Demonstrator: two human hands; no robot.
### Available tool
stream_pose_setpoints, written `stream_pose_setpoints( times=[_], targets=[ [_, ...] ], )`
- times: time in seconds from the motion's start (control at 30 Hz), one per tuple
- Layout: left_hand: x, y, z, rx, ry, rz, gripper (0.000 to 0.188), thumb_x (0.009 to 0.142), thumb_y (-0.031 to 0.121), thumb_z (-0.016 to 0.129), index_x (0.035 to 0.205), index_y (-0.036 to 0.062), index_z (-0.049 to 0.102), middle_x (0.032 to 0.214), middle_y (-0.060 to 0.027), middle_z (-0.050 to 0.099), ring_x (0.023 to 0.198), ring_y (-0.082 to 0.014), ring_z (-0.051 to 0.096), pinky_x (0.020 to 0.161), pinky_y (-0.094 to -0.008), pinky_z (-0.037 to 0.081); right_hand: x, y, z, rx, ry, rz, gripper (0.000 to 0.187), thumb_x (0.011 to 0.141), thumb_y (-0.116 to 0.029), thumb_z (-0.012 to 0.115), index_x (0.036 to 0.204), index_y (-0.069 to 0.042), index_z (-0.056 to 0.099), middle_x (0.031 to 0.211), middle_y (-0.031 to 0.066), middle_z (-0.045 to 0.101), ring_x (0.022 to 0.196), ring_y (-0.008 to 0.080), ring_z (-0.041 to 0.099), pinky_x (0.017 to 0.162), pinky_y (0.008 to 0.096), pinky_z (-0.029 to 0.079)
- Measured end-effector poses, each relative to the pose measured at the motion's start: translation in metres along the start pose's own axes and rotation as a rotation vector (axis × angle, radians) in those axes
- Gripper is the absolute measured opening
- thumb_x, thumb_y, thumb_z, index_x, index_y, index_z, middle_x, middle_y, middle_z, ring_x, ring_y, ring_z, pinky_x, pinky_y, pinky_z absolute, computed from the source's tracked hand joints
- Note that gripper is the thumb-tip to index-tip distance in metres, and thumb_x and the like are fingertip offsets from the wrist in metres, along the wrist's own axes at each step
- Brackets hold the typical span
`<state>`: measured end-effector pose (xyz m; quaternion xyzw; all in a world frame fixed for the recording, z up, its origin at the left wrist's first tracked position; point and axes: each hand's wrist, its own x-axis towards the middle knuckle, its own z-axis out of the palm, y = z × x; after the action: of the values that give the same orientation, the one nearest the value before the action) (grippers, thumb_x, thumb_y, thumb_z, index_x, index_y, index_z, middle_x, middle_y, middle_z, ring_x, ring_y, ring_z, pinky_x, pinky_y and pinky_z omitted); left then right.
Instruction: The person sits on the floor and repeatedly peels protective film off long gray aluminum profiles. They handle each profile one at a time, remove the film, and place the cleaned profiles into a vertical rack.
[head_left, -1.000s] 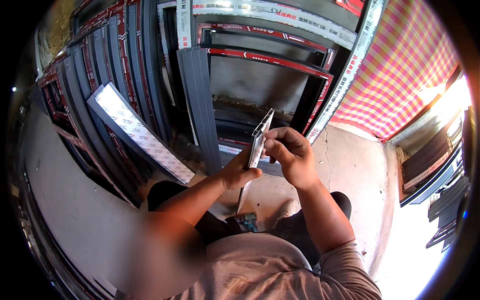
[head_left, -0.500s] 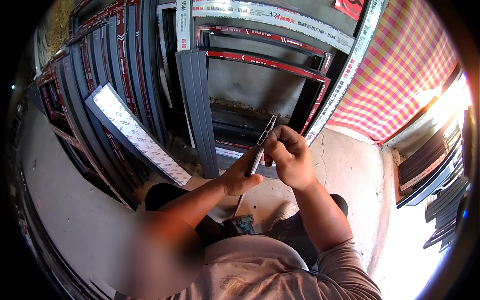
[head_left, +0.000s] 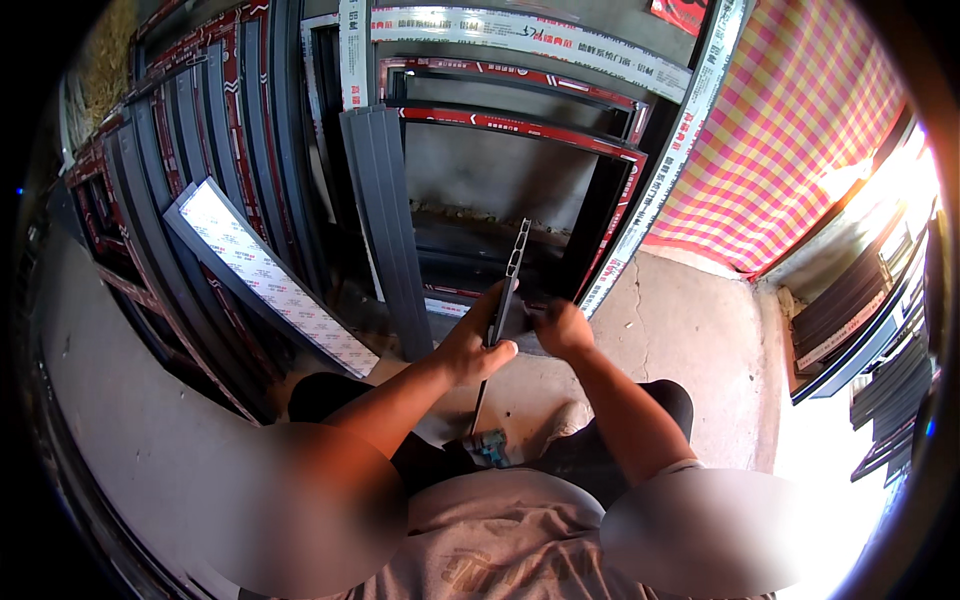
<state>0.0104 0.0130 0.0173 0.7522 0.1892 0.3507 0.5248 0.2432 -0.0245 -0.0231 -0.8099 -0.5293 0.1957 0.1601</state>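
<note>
We have a panel mid-scene, in front of the person, seen nearly edge-on, hollow-celled end pointing far, other end down near the drill. Left hand grips it, thumb on the near side. Right hand is just right of it, fingers curled but dark and blurred; we can't tell if they pinch anything or touch the panel. Teal drill near, between the legs; shoe right of it. Grey plank stands upright, far left of the hands. Left of that, we see a strip with printed white film, lying tilted against dark profiles. Far: red-taped frame, white-taped frame behind it. Right: checked curtain, then more stacked profiles.
</note>
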Motion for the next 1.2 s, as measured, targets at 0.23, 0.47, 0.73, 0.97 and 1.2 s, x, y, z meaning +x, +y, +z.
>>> stream_pose_setpoints(
  times=[0.23, 0.47, 0.73, 0.97, 1.2],
  targets=[
    [-0.017, -0.019, -0.006, -0.107, 0.063, 0.030, 0.079, 0.082, 0.007, 0.062, 0.157, 0.0029, 0.037, 0.130, -0.0083, 0.054, 0.126, -0.0221, 0.053, 0.113, -0.0382, 0.040, 0.006, 0.125, 0.106, -0.019, -0.059, 0.389, 0.043, 0.095, -0.036, 0.070, 0.124, -0.005, 0.068, 0.118, 0.0198, 0.075, 0.116, 0.0340, 0.071, 0.095, 0.0477, 0.057],
    [-0.040, -0.071, 0.005, 0.141, 0.005, -0.157, 0.076, 0.079, 0.015, 0.070, 0.150, 0.0037, 0.045, 0.133, -0.0215, 0.059, 0.130, -0.0341, 0.056, 0.114, -0.0424, 0.042, 0.018, 0.026, -0.036, 1.919, -0.206, 0.220, 0.035, 0.104, -0.049, 0.062, 0.114, -0.015, 0.065, 0.100, 0.0055, 0.072, 0.096, 0.0218, 0.070, 0.079, 0.0375, 0.059],
    [-0.022, -0.011, 0.018, -0.059, 0.117, -0.051, 0.099, 0.077, 0.054, 0.091, 0.146, 0.0004, 0.043, 0.126, -0.0174, 0.057, 0.120, -0.0287, 0.058, 0.106, -0.0424, 0.046, -0.057, -0.045, -0.049, 0.450, -0.230, -0.405, 0.045, 0.090, -0.029, 0.082, 0.128, -0.008, 0.070, 0.104, 0.0126, 0.076, 0.087, 0.0225, 0.074, 0.078, 0.0399, 0.059],
    [-0.017, 0.027, -0.003, -0.298, 0.276, 0.130, 0.085, 0.083, 0.041, 0.086, 0.145, -0.0010, 0.046, 0.131, -0.0112, 0.055, 0.122, -0.0235, 0.057, 0.105, -0.0387, 0.047, -0.095, -0.097, -0.037, 0.281, 0.440, -0.824, 0.027, 0.086, -0.011, 0.071, 0.112, -0.005, 0.072, 0.103, 0.0174, 0.075, 0.098, 0.0375, 0.072, 0.087, 0.0482, 0.056],
    [-0.018, 0.099, -0.064, 0.028, 0.191, 0.302, 0.073, 0.083, 0.042, 0.067, 0.137, -0.0043, 0.051, 0.129, -0.0195, 0.059, 0.115, -0.0277, 0.060, 0.101, -0.0439, 0.048, -0.110, -0.122, -0.076, 0.316, 0.552, -0.929, 0.023, 0.083, -0.010, 0.078, 0.104, -0.007, 0.071, 0.095, 0.0089, 0.064, 0.087, 0.0307, 0.066, 0.081, 0.0433, 0.054]
  ],
)
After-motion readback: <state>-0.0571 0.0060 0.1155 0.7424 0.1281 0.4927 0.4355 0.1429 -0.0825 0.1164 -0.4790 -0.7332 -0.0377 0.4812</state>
